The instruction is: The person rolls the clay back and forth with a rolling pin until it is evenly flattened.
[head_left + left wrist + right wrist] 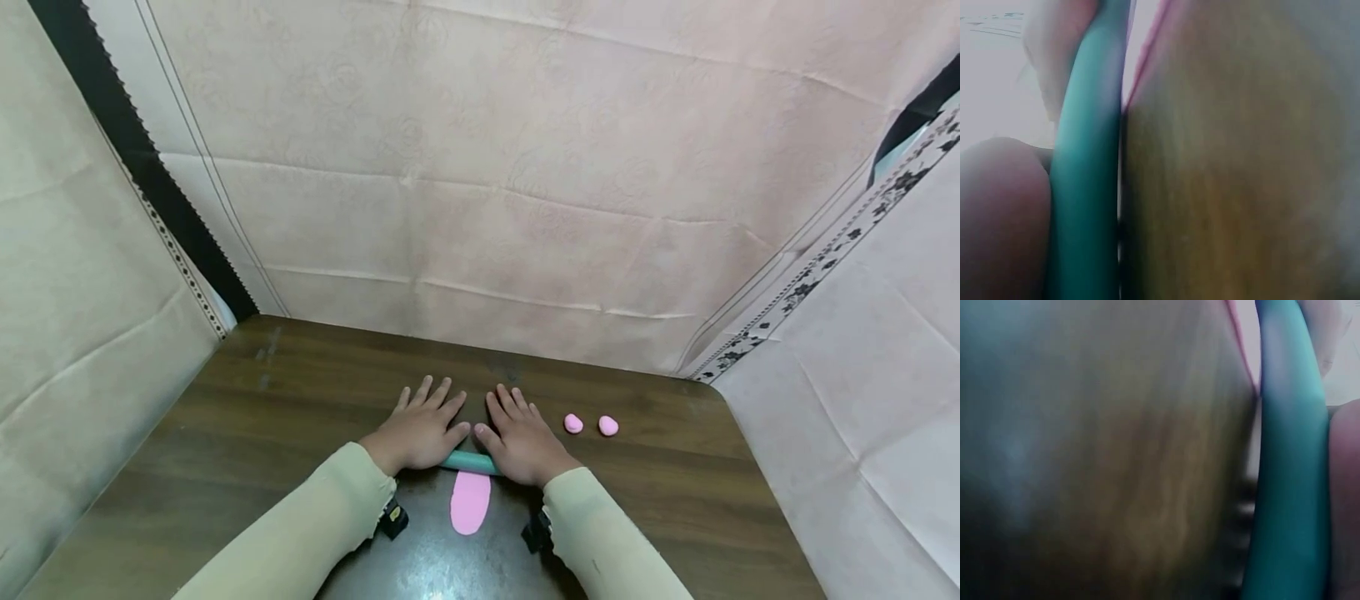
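Pink flattened clay [470,505] lies on the near side of the teal rolling rod [471,462], which runs under the left hand [422,431] and right hand [523,442], fingers straight, where equal palm pressure should keep thickness even.

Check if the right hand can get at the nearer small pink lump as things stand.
Likely yes: the nearer pink lump lies on the table beside the right hand, with nothing visible between them. The hand would just have to leave the green rod.
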A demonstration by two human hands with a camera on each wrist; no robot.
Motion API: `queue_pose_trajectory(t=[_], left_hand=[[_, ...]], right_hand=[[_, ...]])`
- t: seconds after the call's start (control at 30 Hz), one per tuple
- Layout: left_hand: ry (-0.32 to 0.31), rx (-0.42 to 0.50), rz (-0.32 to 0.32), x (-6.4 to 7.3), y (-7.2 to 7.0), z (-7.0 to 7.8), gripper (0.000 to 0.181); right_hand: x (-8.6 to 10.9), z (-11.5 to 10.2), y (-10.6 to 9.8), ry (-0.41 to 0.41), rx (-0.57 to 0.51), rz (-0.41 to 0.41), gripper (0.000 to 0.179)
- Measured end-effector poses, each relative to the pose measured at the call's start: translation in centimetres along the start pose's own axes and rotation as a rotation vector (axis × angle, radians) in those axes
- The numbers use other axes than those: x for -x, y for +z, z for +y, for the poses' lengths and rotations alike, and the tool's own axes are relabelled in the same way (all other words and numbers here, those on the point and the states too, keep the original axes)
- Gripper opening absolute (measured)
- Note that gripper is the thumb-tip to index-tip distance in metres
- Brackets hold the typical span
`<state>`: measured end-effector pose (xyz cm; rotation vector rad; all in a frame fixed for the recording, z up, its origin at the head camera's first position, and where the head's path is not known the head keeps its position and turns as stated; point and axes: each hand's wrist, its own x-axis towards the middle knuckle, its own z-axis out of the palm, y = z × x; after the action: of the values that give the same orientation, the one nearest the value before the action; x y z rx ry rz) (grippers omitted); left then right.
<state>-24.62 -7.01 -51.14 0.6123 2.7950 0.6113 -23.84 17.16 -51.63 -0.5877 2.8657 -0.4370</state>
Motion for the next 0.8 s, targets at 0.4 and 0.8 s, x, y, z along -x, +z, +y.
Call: queue_pose_trajectory(t=[0.4,0.8], left_hand=[[0.042,-0.027,0.051,2.1,1.1,0.2,0.07],[0.158,-0.095,0.109,7.3,3.0,1.4,0.066]], right_hand=[[1.6,-1.0,0.8,-0.019,0.02,-0.004,0.085],[7.4,-4.1,2.1,-0.058,0.115,0.077,0.087]])
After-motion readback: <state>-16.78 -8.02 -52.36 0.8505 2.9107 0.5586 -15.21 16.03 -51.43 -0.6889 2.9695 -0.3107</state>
